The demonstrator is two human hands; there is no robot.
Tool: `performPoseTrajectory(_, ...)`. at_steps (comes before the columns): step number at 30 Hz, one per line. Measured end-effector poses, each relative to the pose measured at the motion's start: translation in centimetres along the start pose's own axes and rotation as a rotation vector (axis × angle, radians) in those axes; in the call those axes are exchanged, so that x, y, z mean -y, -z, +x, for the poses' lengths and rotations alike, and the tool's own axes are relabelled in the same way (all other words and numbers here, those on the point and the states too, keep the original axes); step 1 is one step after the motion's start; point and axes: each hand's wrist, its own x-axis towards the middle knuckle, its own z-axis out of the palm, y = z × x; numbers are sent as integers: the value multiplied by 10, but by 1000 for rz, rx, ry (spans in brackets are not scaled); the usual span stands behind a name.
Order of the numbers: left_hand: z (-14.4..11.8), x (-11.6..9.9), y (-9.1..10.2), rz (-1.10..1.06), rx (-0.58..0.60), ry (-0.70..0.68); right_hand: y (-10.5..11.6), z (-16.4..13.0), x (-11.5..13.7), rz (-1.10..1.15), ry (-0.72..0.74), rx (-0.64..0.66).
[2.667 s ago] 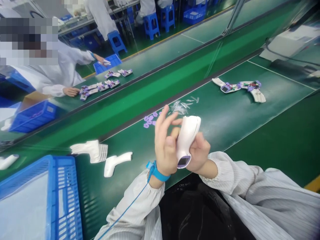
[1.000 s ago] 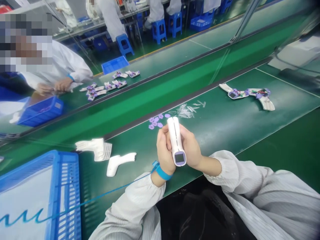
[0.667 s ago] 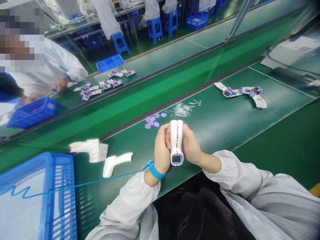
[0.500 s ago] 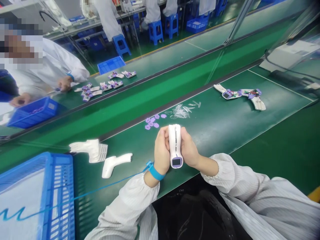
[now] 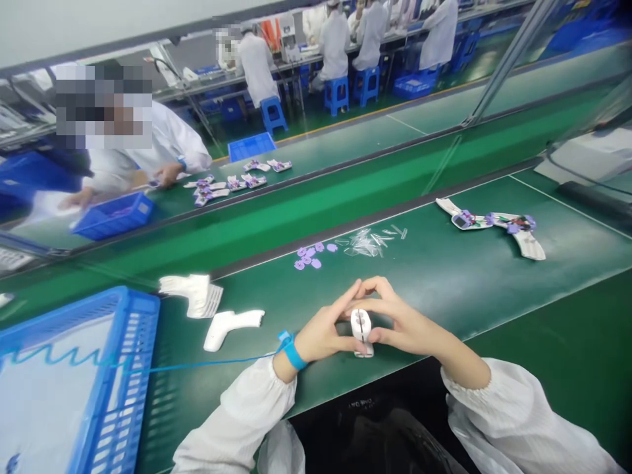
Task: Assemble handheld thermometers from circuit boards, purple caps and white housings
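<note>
White device [image 5: 361, 327] mostly hidden betw hands; blue crate [image 5: 113, 368] cut off left.

Place: you are on an electronics assembly line in a factory.
Line: a long green conveyor belt [image 5: 345, 191] runs past your bench, with green work mats on both sides.
Parts: white handle shells [image 5: 232, 327], purple buttons [image 5: 309, 255] and opened units with wiring [image 5: 494, 224] lie on your mat.
Storage: blue plastic crates [image 5: 113, 368] hold stock.
People: workers in white coats [image 5: 162, 148] sit on blue stools [image 5: 336, 92].
Gear: you wear a blue anti-static wrist strap [image 5: 292, 352].
</note>
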Motion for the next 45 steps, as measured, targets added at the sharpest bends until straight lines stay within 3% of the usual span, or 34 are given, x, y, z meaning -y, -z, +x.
performPoseTrajectory(4,-21,7,3,98,-116,88,0,12,-13,-37,14,57)
performPoseTrajectory(8,-40,3,6,268,-306,93,-5,54,-37,-275,-25,69)
performPoseTrajectory(15,-57,-6,9,238,-580,97,-44,124,-90,-520,-79,-73)
performPoseTrajectory(19,-61,-2,14,334,-682,110,-51,127,-101,-533,-63,-73)
performPoseTrajectory(23,-63,7,18,284,-836,45,-40,111,-101,-468,-36,-50)
performPoseTrajectory(26,-66,13,22,284,-793,-23,-28,94,-98,-377,-25,-21)
performPoseTrajectory(30,-66,16,24,354,-718,16,-11,70,-83,-240,-108,-56)
performPoseTrajectory(35,-57,8,16,481,-730,56,-7,43,-32,-38,-203,-38)
performPoseTrajectory(39,-46,-1,6,536,-628,-36,-14,31,12,211,-253,-59)
performPoseTrajectory(42,-41,-8,-2,508,-603,-109,-19,29,27,223,-190,-82)
performPoseTrajectory(45,-40,-15,-9,471,-579,-103,-23,29,28,129,-34,-85)
